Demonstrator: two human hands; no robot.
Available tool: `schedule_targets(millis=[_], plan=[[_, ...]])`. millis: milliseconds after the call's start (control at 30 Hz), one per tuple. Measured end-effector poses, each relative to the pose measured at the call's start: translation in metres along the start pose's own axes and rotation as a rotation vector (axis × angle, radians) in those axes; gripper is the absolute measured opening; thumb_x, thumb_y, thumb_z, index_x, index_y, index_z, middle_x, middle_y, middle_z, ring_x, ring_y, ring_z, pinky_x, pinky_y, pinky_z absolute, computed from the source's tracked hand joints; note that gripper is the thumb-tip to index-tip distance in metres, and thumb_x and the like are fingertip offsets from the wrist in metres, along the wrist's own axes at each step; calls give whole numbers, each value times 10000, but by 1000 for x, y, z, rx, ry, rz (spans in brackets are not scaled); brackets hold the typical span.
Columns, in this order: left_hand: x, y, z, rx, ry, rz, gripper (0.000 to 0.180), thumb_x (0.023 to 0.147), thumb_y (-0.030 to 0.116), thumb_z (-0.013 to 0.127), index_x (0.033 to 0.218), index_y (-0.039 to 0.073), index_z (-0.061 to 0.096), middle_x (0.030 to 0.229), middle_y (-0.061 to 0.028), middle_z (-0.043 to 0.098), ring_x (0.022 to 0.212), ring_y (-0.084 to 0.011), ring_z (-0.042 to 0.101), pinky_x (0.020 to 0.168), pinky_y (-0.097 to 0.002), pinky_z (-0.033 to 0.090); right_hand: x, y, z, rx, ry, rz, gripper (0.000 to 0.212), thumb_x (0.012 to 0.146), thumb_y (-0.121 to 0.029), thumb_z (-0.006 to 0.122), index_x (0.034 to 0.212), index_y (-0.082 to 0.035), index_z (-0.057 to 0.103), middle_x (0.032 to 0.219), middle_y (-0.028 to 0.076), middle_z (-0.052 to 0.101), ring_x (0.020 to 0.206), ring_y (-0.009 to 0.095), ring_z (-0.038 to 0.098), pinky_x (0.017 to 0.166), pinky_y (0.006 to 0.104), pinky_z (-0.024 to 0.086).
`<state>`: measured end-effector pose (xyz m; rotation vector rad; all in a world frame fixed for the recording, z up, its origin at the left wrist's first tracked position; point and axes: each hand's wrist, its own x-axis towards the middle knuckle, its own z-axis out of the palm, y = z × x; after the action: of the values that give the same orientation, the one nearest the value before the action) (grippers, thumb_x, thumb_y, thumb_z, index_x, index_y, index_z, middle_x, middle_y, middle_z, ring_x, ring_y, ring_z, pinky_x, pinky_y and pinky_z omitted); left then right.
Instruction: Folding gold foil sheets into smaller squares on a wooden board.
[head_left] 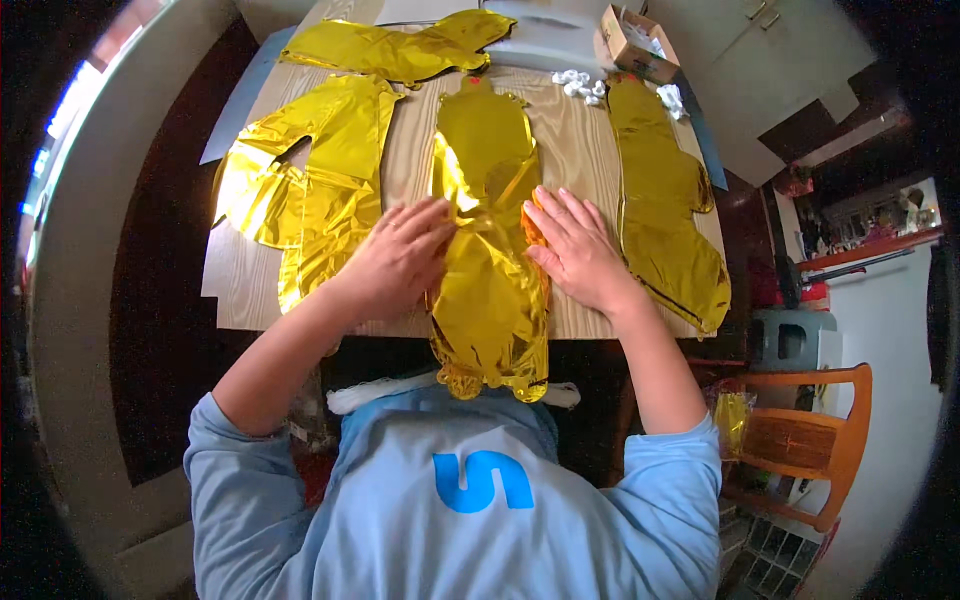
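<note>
A flat gold foil balloon (487, 280) lies lengthwise in front of me, its lower end hanging over the table's near edge. My left hand (402, 255) rests on its left edge, fingers stretched out and slightly bent, the tips partly hidden. Along the right edge my right hand (578, 245) lies flat with its fingers extended. An orange patch (534, 226) shows beside the right fingers. Another foil balloon (345, 170), creased and shiny, lies to the left. To the right is a third flat foil balloon (660, 190), and one more (390, 50) lies across the far side.
Small white bundles (578, 84) lie near an open cardboard box (640, 45) at the far right of the wooden tabletop (405, 150). White cord (385, 392) is at my waist. A wooden chair (800, 440) and a grey stool (790, 340) stand to the right.
</note>
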<state>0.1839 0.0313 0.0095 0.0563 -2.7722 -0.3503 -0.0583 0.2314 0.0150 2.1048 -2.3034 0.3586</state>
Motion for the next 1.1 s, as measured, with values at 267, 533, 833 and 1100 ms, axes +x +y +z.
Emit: schedule_targets(millis=[267,533,833,1100], plan=[[10,9,1,-39,-60,-7,539,951,301,585,1393,8,493,1492,-204,441,1405,-360,389,1174,-485,282,5,-10,-16,16,93,0,476,988,-317,566,1400,-81,528,1502,139,454,1383,367,401,1164,488,285],[9,0,3,-90,-31,12,546,936,239,622,1405,3,478,1485,-200,448,1403,-352,398,1166,-461,310,-6,-122,-15,190,128,-316,295,830,-252,714,1057,-73,656,1125,124,582,1080,308,547,975,446,421],[7,1,2,-22,-92,-32,597,942,290,621,1452,45,430,1541,-148,392,1462,-315,323,1197,-508,245,-16,-118,-2,274,163,-312,319,830,-252,709,1089,-71,673,1096,123,603,1068,300,558,951,429,440],[4,-1,4,-15,-89,-25,675,913,305,661,1478,43,398,1551,-158,384,1449,-322,347,1196,-506,248,-19,-63,-27,157,200,22,361,859,-159,708,1204,-57,678,1312,127,613,1243,316,553,1044,432,441]])
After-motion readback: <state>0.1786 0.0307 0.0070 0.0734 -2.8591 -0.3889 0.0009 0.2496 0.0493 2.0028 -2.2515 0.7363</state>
